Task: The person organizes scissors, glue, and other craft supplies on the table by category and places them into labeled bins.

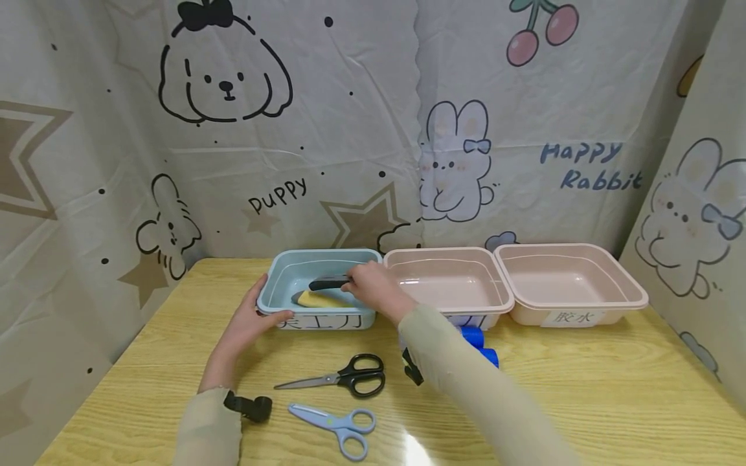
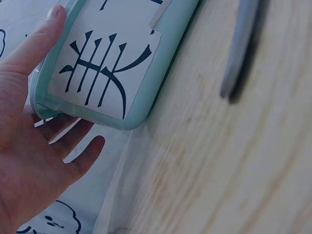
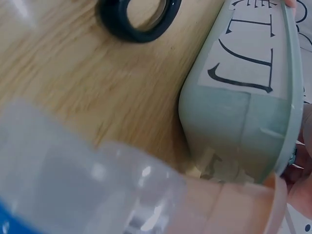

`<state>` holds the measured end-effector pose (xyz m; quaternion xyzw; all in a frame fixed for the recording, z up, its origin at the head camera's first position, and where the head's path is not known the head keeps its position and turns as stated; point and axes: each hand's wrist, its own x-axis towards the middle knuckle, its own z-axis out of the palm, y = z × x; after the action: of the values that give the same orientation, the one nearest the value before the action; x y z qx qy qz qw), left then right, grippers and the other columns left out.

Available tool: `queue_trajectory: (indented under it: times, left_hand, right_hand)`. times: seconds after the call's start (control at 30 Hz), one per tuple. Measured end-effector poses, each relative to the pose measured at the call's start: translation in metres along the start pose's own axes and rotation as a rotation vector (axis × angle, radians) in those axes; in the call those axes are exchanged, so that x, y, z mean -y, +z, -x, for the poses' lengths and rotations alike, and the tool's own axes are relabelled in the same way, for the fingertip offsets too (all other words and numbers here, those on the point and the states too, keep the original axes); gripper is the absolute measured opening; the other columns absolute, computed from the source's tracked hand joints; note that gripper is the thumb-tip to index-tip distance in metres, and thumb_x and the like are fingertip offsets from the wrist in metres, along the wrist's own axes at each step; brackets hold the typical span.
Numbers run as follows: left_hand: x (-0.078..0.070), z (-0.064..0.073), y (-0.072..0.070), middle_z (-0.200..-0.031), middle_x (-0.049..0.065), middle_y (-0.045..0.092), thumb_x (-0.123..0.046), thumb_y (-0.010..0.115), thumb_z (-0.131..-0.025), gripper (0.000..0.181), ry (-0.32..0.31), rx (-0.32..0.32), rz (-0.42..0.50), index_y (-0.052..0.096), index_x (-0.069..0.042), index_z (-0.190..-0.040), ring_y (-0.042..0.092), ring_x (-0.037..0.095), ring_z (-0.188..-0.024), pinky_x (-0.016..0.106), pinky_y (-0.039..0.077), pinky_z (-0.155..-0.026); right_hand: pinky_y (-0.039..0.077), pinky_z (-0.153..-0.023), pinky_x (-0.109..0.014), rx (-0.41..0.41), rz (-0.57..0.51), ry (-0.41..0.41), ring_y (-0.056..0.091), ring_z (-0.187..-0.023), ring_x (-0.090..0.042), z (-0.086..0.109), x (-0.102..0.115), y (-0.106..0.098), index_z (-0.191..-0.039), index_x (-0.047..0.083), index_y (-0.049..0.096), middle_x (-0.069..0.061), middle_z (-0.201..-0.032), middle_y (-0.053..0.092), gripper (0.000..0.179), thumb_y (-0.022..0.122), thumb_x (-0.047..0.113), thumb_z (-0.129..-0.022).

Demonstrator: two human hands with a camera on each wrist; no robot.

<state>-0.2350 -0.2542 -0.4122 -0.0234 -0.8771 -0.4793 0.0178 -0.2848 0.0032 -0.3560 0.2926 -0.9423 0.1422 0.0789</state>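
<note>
My right hand [image 1: 373, 285] holds a black utility knife [image 1: 329, 283] by one end, low over the light blue bin [image 1: 274, 299]. Inside that bin lies a yellow utility knife [image 1: 319, 299], overlapped in part by the front wall. At the bin's left end rests my left hand [image 1: 247, 321], spread around the corner, its thumb along the front rim and its fingers at the side. The left wrist view shows this hand [image 2: 36, 126] at the bin's labelled front [image 2: 131, 109]. In the right wrist view only part of the right hand [image 3: 301, 170] shows, beyond the bin's rim.
A pink bin [image 1: 449, 309] and another pink bin [image 1: 583, 310] stand right of the blue one. Black-handled scissors [image 1: 350, 377] and light blue scissors [image 1: 338, 424] lie in front. Clear bottles with blue caps [image 1: 488, 356] are partly hidden by the right forearm. A printed cloth [image 1: 361, 142] hangs behind.
</note>
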Motion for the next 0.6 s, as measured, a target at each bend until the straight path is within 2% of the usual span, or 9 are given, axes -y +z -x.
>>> queue_trajectory:
  times: [0.23, 0.37, 0.43, 0.5, 0.6]
  left_hand:
    - [0.0, -0.001, -0.001, -0.149, 0.019, 0.013, -0.039, 0.073, -0.074, 0.102, -0.009, -0.003, -0.015, 0.006, -0.018, -0.148, 0.022, 0.04, -0.132, 0.06, 0.022, -0.102]
    - [0.001, -0.001, -0.001, -0.149, 0.02, 0.013, -0.039, 0.073, -0.074, 0.102, -0.006, -0.006, -0.018, 0.006, -0.017, -0.148, 0.021, 0.04, -0.132, 0.06, 0.021, -0.102]
    - [0.001, -0.001, -0.001, -0.149, 0.02, 0.014, -0.039, 0.074, -0.074, 0.102, -0.002, -0.006, -0.013, 0.007, -0.017, -0.148, 0.022, 0.04, -0.132, 0.06, 0.022, -0.102]
    - [0.001, -0.001, 0.0, -0.149, 0.02, 0.014, -0.038, 0.074, -0.074, 0.102, 0.001, -0.006, -0.007, 0.007, -0.017, -0.148, 0.023, 0.04, -0.132, 0.06, 0.022, -0.102]
    - [0.0, -0.001, 0.001, -0.149, 0.019, 0.015, -0.038, 0.074, -0.074, 0.103, -0.001, -0.008, -0.004, 0.006, -0.017, -0.148, 0.022, 0.04, -0.132, 0.06, 0.022, -0.102]
  right_hand:
    - [0.039, -0.054, -0.027, 0.035, -0.01, 0.076, 0.045, -0.055, -0.013, -0.008, 0.006, 0.009, -0.06, 0.013, 0.05, 0.003, -0.055, 0.048, 0.034, 0.062, 0.032, -0.086]
    - [0.043, -0.062, -0.03, 0.057, -0.014, 0.11, 0.052, -0.063, -0.015, -0.01, 0.008, 0.012, -0.062, 0.013, 0.055, 0.003, -0.06, 0.054, 0.032, 0.062, 0.033, -0.085]
    - [0.046, -0.067, -0.031, 0.071, -0.004, 0.127, 0.057, -0.071, -0.017, -0.011, 0.008, 0.013, -0.069, 0.012, 0.062, 0.002, -0.068, 0.062, 0.027, 0.062, 0.034, -0.085]
    - [0.048, -0.075, -0.032, 0.089, -0.002, 0.137, 0.061, -0.082, -0.02, -0.01, 0.009, 0.014, -0.084, 0.011, 0.069, -0.001, -0.082, 0.068, 0.024, 0.062, 0.034, -0.085]
    - [0.047, -0.085, -0.035, 0.101, -0.002, 0.132, 0.06, -0.096, -0.023, -0.01, 0.009, 0.014, -0.104, 0.011, 0.068, -0.002, -0.101, 0.068, 0.031, 0.062, 0.034, -0.085]
